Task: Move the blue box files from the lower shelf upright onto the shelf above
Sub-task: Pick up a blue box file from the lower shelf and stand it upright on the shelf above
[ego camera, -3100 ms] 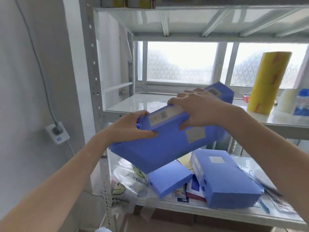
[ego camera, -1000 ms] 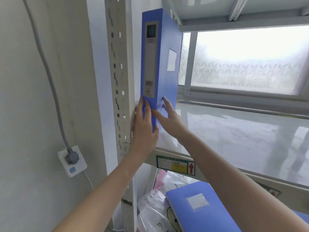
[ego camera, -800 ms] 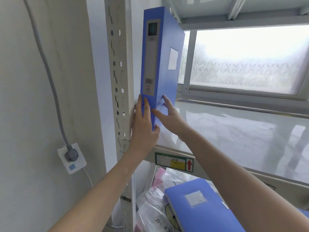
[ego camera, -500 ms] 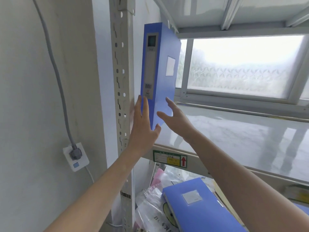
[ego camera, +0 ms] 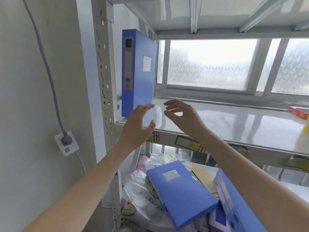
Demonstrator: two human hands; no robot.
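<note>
The left hand [ego camera: 138, 126] covers the lower front corner of the upright blue box file [ego camera: 138, 71]. Below both empty hands, a second blue box file [ego camera: 234, 205] runs off the bottom edge, partly behind the right forearm. Spine label print is too small to read.

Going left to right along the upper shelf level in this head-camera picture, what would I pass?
Wall socket → perforated shelf post → upright blue box file → left hand → right hand → red packet.
</note>
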